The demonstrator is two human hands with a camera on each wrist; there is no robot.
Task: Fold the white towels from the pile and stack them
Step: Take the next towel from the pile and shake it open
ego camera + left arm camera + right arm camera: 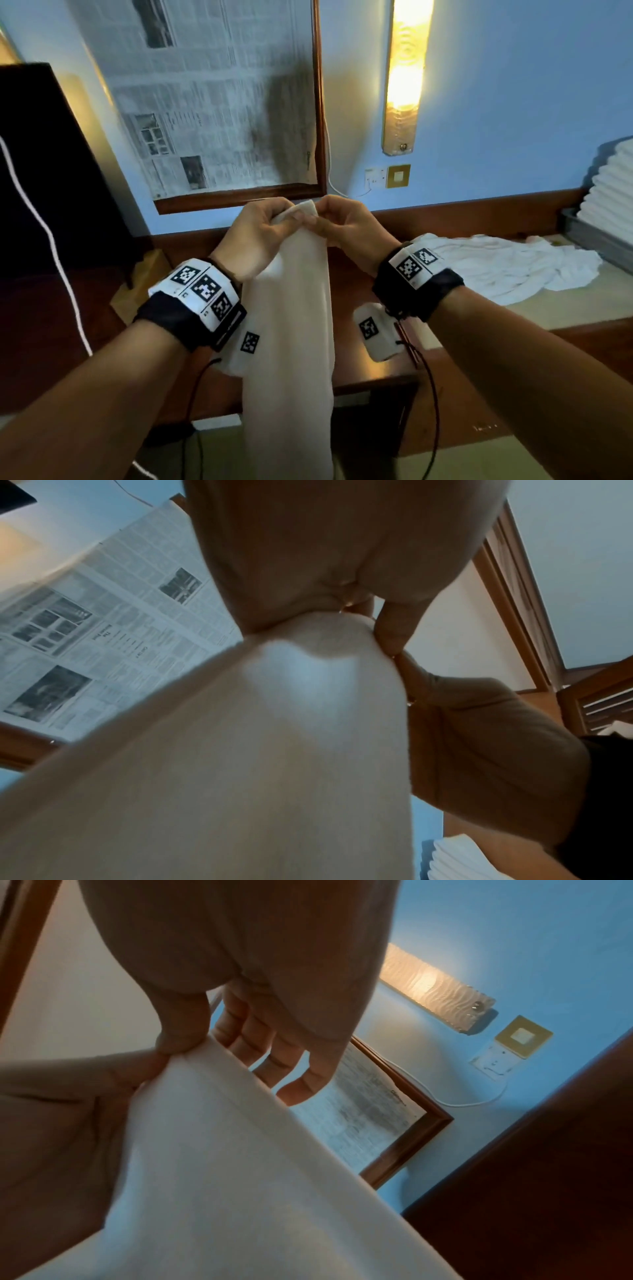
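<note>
**Two hands, one towel held up over the desk**

Two hands meet above the dark wooden desk [356,274], which runs along a blue wall. Behind the desk hangs a wood-framed panel [219,102] covered in newspaper; beside the frame glows a long rippled glass wall lamp [404,75]. On the desk, right of the hands, lies a crumpled pile of white towels [507,267], and further right a ridged stack of folded towels [609,185]. The left hand [260,233] and right hand [346,222] both pinch the top edge of a smooth, soft white towel [291,342], which hangs down in a long narrow drape.
</note>
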